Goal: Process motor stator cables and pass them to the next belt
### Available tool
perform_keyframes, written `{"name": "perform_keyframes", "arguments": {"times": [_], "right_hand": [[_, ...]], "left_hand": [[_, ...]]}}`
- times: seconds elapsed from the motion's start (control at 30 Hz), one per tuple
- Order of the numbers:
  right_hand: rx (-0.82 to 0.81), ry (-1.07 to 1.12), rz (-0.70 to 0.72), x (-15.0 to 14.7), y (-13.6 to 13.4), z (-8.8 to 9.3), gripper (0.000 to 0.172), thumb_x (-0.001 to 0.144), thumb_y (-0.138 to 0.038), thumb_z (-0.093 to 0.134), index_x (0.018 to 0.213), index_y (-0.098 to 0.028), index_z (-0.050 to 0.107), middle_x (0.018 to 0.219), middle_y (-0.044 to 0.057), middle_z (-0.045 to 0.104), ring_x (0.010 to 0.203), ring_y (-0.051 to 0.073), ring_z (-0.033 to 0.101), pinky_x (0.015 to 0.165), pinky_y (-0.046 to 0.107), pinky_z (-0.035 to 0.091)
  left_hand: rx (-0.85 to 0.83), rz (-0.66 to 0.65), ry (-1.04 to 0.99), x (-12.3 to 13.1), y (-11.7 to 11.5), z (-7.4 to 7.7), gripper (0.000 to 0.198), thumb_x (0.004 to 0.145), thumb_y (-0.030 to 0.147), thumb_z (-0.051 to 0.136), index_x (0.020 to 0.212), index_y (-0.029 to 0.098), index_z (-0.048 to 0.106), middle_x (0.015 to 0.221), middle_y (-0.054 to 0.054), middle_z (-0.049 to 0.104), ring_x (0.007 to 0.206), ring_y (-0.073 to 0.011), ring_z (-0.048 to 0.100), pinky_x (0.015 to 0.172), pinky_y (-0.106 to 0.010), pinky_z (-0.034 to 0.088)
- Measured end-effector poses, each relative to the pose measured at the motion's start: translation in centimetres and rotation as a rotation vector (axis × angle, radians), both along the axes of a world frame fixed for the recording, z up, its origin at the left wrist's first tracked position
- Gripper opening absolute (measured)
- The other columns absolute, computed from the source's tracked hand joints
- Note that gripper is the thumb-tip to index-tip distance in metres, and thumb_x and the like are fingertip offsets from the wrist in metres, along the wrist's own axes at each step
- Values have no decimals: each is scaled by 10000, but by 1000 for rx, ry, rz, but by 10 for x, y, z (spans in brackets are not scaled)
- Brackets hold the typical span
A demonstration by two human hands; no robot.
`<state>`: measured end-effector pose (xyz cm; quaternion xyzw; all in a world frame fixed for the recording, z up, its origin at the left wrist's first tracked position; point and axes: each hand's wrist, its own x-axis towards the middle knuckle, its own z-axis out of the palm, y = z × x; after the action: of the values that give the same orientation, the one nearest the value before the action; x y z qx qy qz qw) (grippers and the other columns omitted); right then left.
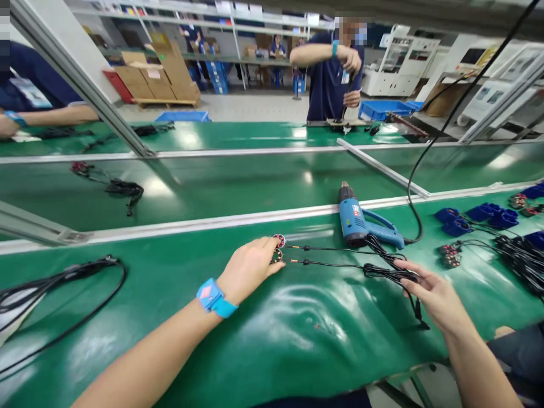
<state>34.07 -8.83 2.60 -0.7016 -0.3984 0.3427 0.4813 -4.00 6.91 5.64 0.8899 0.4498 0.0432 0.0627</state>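
My left hand [250, 267], with a blue wrist strap [215, 298], rests on the green bench mat [272, 340], its fingertips pinched on two small round wound coils [278, 247]. Thin black wires [331, 256] run right from the coils to a black bundle [389, 271]. My right hand [433, 292] lies over that bundle, fingers loosely curled around the wires. A blue heat gun [361, 224] lies just beyond the wires, nozzle pointing away from me.
Blue parts [488, 215] and more wired coils [510, 255] pile at the right. A black cable loop [63, 283] lies at the left. A green conveyor belt [238, 187] carries another cable bundle [121, 188]. A person [335, 68] works across the line; another's arm [42, 116] is far left.
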Motion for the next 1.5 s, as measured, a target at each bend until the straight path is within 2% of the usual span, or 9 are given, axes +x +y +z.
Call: {"name": "perform_keyframes", "arguments": {"times": [0.2,0.3,0.4,0.53,0.67,0.8,0.93,1.1,1.5], "right_hand": [[-221,-191,182,28,-16,-5,516,679,-563,779,1088,-250,761,1172,98,705,535,134,552,525,327,517],[-214,-362,250,33,-15,-9,468,734,-569,708,1092,-272,761,1227,87,691,831,252,693,719,386,569],[-182,-580,252,35,-18,-11,387,760,-571,646,1008,-304,779,1183,83,708,1178,342,623,947,487,522],[-189,-843,291,34,-18,0,399,800,-654,588,977,-343,765,1225,56,688,1112,345,648,891,519,534],[-90,-1141,221,24,11,21,544,849,-708,519,1137,-280,692,1242,91,673,1102,356,636,950,533,496],[-170,-1362,219,10,72,26,500,878,-542,556,1264,-231,625,1265,122,650,1129,386,600,920,543,486],[-191,-1342,226,8,123,0,548,809,-356,627,1322,-170,580,1236,161,648,1118,366,595,956,515,462],[-19,-1201,132,18,136,-29,549,735,-318,643,1228,-87,575,1149,209,611,1081,326,575,946,429,468],[-184,-1157,143,8,135,-11,414,781,-216,677,1187,-155,627,1104,133,631,956,214,569,845,300,397]], "left_hand": [[-134,23,53,13,-60,-21,392,885,365,737,1176,163,570,1017,-76,674,911,-267,680,756,-350,542],[-151,60,25,13,-70,-28,395,896,392,724,1174,162,565,1022,-85,678,927,-263,682,750,-336,542],[-129,77,4,9,-77,-31,408,899,399,721,1192,165,558,1018,-86,680,929,-251,681,750,-320,542],[-115,91,-31,1,-87,-33,461,915,415,698,1269,172,531,1016,-78,675,922,-253,678,740,-333,550],[-132,77,-111,-11,-88,-35,503,913,444,695,1309,191,517,1062,-65,670,935,-248,678,769,-347,556],[-109,67,-192,-24,-84,-34,501,918,490,675,1314,225,518,1095,-47,657,951,-227,662,804,-345,542],[-32,-98,-172,-30,-82,-30,244,966,406,622,1145,239,616,1152,-65,623,990,-235,608,822,-361,502],[-19,-212,-114,-28,-85,-29,186,952,312,650,1129,256,647,1334,-69,545,1042,-253,555,827,-386,468],[-57,-208,-104,-28,-87,-29,199,958,283,637,1149,228,650,1360,-59,563,1050,-251,580,854,-413,450]]}}
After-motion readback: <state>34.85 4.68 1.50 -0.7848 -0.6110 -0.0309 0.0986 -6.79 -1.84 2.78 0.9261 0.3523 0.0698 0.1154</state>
